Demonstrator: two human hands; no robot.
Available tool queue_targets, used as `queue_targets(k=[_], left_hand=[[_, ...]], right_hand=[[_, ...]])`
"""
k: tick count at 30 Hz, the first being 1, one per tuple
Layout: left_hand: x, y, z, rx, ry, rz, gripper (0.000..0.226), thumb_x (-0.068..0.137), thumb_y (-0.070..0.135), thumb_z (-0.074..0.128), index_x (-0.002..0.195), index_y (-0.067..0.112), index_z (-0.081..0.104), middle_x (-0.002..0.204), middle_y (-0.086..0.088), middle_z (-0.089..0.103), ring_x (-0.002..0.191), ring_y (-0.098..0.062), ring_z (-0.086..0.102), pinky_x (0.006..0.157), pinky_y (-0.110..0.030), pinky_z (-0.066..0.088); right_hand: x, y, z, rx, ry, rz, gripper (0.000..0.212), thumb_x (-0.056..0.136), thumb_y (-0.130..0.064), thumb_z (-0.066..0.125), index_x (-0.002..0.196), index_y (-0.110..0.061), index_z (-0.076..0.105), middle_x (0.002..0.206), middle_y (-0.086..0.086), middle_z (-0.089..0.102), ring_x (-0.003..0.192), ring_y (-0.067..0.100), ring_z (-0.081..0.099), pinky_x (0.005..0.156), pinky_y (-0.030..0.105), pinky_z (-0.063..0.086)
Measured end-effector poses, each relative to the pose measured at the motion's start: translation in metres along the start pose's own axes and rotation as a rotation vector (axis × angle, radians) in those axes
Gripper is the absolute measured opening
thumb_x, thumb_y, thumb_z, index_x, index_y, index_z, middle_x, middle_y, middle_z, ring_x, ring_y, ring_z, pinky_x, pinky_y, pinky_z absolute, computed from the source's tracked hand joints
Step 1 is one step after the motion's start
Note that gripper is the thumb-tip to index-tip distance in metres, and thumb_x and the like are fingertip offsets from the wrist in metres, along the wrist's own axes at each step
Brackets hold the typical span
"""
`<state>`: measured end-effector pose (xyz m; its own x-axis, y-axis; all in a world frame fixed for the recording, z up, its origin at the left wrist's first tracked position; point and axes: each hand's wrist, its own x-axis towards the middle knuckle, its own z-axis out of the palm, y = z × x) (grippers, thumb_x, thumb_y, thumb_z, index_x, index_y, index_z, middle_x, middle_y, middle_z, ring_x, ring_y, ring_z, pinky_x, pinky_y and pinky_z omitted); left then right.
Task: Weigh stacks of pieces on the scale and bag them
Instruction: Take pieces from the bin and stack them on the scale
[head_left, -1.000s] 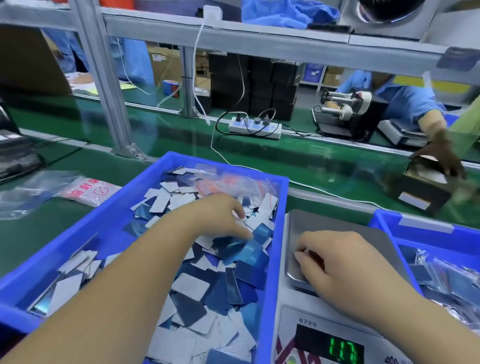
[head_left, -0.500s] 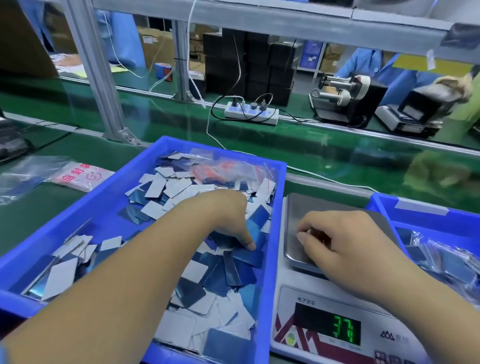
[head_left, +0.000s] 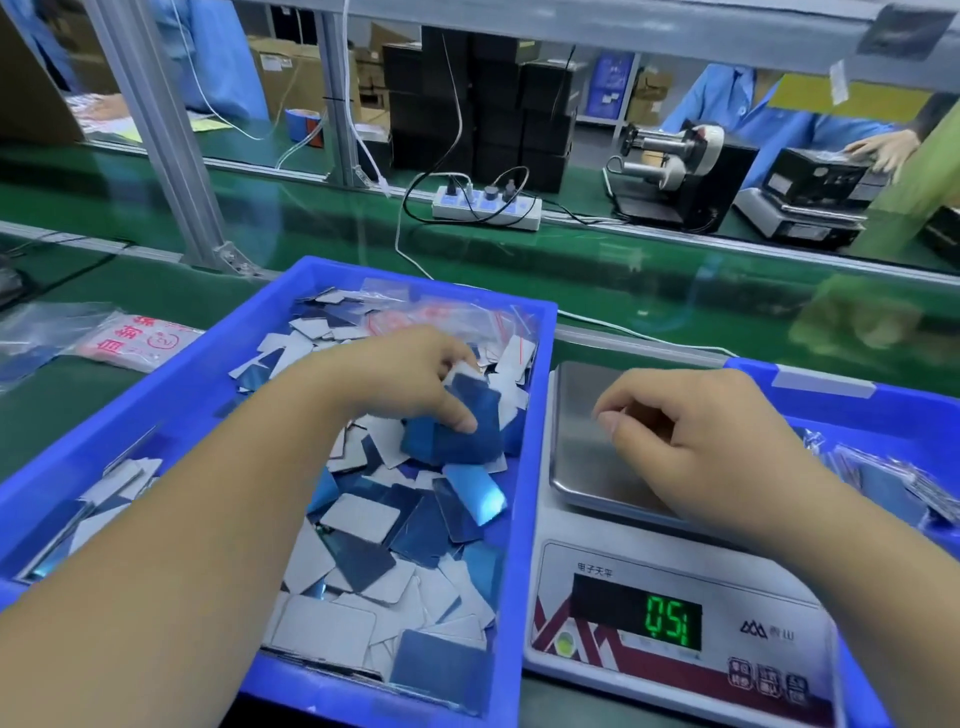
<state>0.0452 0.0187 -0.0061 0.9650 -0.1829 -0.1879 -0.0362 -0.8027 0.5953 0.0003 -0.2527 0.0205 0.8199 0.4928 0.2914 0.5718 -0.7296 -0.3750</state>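
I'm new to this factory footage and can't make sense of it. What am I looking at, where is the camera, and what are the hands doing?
There is no machine here, only a person at a packing bench. The one view comes from a camera worn on their head, looking down at their own arms. The left hand reaches into a blue bin full of loose blue and white pieces and grips a few pieces. The right hand hangs over the steel pan of a scale with its fingers curled; whether it pinches anything I cannot tell. The scale's green display shows digits. A second bin on the right holds bagged pieces, and empty bags lie on the green bench at left.
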Motion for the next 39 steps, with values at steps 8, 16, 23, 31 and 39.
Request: queue_targets(k=[8, 16, 23, 31, 39], left_hand=[[0.009, -0.001, -0.003, -0.428, 0.093, 0.072, 0.015, 0.081, 0.011, 0.079, 0.084, 0.024, 0.071, 0.084, -0.005, 0.074, 0.082, -0.025, 0.070, 0.091, -0.047, 0.055], [0.011, -0.013, -0.004, -0.475, 0.160, -0.027, 0.029, 0.083, 0.001, 0.076, 0.091, 0.028, 0.069, 0.065, 0.003, 0.062, 0.064, -0.016, 0.060, 0.063, -0.027, 0.052], [0.003, 0.017, -0.008, -0.733, 0.371, 0.150, 0.040, 0.086, -0.002, 0.071, 0.109, 0.030, 0.065, 0.088, -0.016, 0.064, 0.079, -0.025, 0.063, 0.069, -0.031, 0.054], [-0.001, 0.105, 0.038, -0.471, 0.021, 0.290, 0.034, 0.084, 0.007, 0.075, 0.108, 0.029, 0.065, 0.092, -0.020, 0.072, 0.074, -0.023, 0.064, 0.069, -0.039, 0.055], [0.012, 0.109, 0.065, -0.015, 0.089, 0.401, 0.044, 0.090, 0.036, 0.069, 0.133, 0.031, 0.060, 0.103, 0.035, 0.058, 0.100, 0.020, 0.049, 0.087, -0.004, 0.034]], right_hand=[[0.002, 0.010, 0.000, 0.029, 0.037, 0.075, 0.012, 0.088, -0.028, 0.059, 0.079, -0.033, 0.067, 0.064, -0.015, 0.063, 0.068, 0.005, 0.056, 0.057, 0.021, 0.042], [0.002, 0.011, 0.001, 0.041, 0.045, 0.067, 0.011, 0.088, -0.029, 0.060, 0.079, -0.032, 0.066, 0.071, -0.020, 0.063, 0.070, 0.004, 0.055, 0.058, 0.030, 0.047], [0.006, 0.013, -0.012, 0.073, 0.145, 0.062, 0.015, 0.088, -0.018, 0.063, 0.077, -0.026, 0.069, 0.063, -0.012, 0.063, 0.069, 0.006, 0.055, 0.059, 0.014, 0.039], [0.007, 0.019, -0.063, 0.226, 0.317, 0.137, 0.016, 0.088, -0.021, 0.062, 0.076, -0.027, 0.070, 0.059, -0.013, 0.064, 0.049, 0.001, 0.049, 0.047, 0.009, 0.035], [-0.005, 0.051, -0.047, 0.242, 0.305, 0.213, 0.016, 0.089, -0.019, 0.063, 0.076, -0.024, 0.070, 0.061, -0.009, 0.065, 0.047, 0.001, 0.048, 0.050, 0.015, 0.036]])
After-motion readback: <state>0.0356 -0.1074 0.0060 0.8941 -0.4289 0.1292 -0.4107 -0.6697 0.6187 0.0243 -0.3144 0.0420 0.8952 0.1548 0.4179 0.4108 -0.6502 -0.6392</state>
